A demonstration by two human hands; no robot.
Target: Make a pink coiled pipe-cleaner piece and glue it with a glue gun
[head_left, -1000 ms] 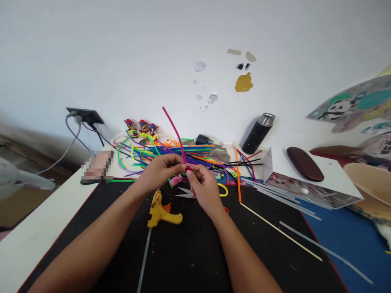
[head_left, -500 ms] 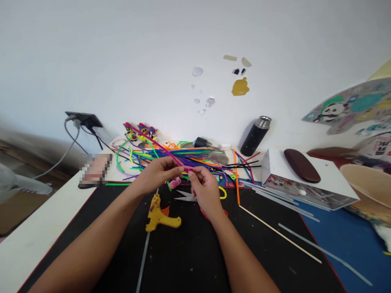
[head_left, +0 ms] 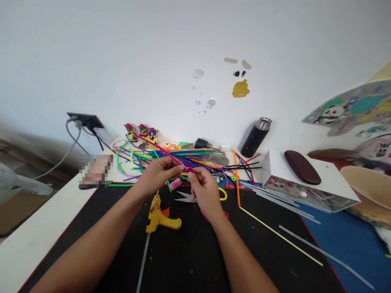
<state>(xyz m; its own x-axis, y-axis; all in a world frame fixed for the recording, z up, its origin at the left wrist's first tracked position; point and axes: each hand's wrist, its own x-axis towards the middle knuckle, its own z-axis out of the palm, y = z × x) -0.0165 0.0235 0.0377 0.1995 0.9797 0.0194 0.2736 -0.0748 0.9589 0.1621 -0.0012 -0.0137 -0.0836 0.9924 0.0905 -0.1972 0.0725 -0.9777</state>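
Observation:
A magenta pipe cleaner (head_left: 161,150) runs up and left from my fingers, over the coloured pile. My left hand (head_left: 159,174) pinches it between thumb and forefinger. Its other end, where a small coiled bit shows, is pinched by my right hand (head_left: 205,189); the fingers hide part of it. Just below, between the hands, sits a pink coil (head_left: 175,184). Scissors (head_left: 185,197) lie on the black mat under my right hand, which covers their middle. A yellow glue gun (head_left: 161,216) with a glue stick in it lies below my left hand.
Behind my hands spreads a pile of pipe cleaners (head_left: 183,154). Three small figures (head_left: 143,131) stand back left, a phone (head_left: 97,170) at left. To the right are a black thermos (head_left: 255,137), a white box (head_left: 332,179), a wooden stick (head_left: 281,236) and glue sticks (head_left: 326,254).
The view has shifted very slightly. Both hands keep their pinch on the pipe cleaner; its far end sits a little lower, and the coiled bit between the fingertips shows a little more.

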